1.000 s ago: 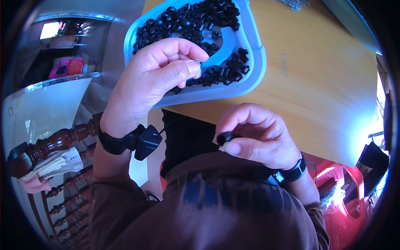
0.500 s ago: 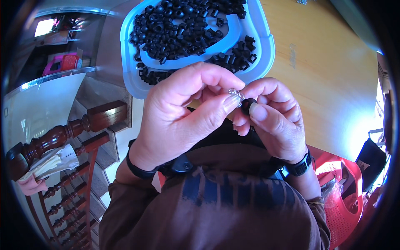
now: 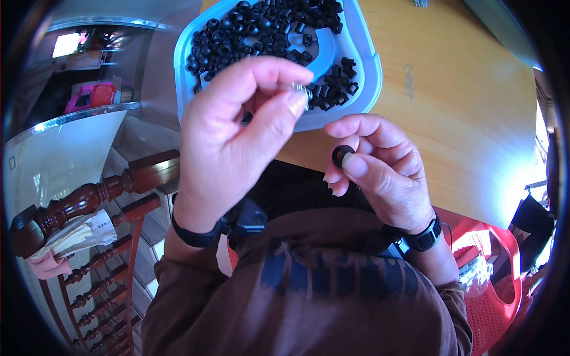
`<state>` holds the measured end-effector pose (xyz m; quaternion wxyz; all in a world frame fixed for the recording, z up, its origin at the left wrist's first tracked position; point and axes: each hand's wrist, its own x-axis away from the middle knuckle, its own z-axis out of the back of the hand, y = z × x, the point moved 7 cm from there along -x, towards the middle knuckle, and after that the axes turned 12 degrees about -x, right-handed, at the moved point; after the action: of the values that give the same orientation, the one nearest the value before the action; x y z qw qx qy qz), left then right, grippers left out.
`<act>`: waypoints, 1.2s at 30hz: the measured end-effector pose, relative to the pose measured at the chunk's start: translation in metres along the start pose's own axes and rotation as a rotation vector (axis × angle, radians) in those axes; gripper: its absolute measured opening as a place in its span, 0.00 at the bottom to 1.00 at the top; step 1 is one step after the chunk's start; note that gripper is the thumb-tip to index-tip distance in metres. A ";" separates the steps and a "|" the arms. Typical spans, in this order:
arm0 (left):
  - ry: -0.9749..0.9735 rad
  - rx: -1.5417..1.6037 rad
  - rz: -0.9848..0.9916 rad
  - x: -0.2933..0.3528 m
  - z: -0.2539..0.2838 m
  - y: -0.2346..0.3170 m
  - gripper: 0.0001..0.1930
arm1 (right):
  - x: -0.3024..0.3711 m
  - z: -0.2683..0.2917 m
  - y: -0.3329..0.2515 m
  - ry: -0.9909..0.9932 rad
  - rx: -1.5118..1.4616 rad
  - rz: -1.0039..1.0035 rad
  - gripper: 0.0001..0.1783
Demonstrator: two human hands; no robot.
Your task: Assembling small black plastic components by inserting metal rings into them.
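My left hand (image 3: 228,133) is raised over the near edge of a pale plastic tray (image 3: 369,89), pinching a small silvery coil spring (image 3: 307,97) between thumb and forefinger. To its right and a little nearer, my right hand (image 3: 389,169) grips a small round black plastic part (image 3: 339,153) with a hole, its opening turned toward the left. The hands are apart, and spring and black part do not touch. Many small black plastic pieces (image 3: 231,32), some rounded and some shaped like short plugs, fill the tray, split by a curved divider (image 3: 325,53). My left hand covers the tray's near left part.
The tray rests on a light wooden table (image 3: 451,107). A dark wooden stair railing (image 3: 83,199) with cloths (image 3: 77,237) over it runs along the left. Near my right elbow is a red perforated plastic basket or chair (image 3: 490,314).
My hands have drawn apart. The left has moved up and left toward the tray with the spring, while the right stays nearly in place, still gripping the black part.
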<state>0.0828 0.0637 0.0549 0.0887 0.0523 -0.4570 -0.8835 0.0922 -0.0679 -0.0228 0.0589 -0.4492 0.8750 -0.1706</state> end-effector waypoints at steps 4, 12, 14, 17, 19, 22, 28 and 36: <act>-0.009 -0.155 -0.033 -0.022 0.007 -0.005 0.10 | 0.000 0.000 0.002 0.043 -0.031 -0.005 0.15; 0.042 -0.106 0.089 -0.038 0.005 -0.016 0.10 | 0.001 0.000 0.005 0.030 -0.057 -0.090 0.12; 0.069 -0.114 0.068 -0.036 0.008 -0.017 0.10 | 0.001 0.001 0.005 0.028 -0.066 -0.092 0.12; 0.068 -0.059 0.085 -0.024 0.010 -0.021 0.10 | 0.001 0.000 0.005 0.033 -0.068 -0.097 0.12; 0.036 0.005 0.125 -0.014 0.007 -0.022 0.11 | 0.000 0.002 0.005 0.045 -0.063 -0.101 0.12; 0.001 0.090 0.166 0.004 0.003 -0.016 0.09 | 0.000 0.002 0.005 0.054 -0.068 -0.099 0.11; -0.074 0.121 -0.055 0.021 -0.005 0.002 0.08 | -0.003 0.003 0.004 -0.023 -0.113 -0.024 0.12; -0.053 0.209 -0.054 0.027 -0.013 0.011 0.07 | -0.001 0.002 0.004 0.006 -0.111 -0.024 0.12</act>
<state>0.0602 0.0413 0.0561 0.0469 0.0502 -0.5473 -0.8341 0.0903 -0.0658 -0.0263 0.0293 -0.4616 0.8779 -0.1240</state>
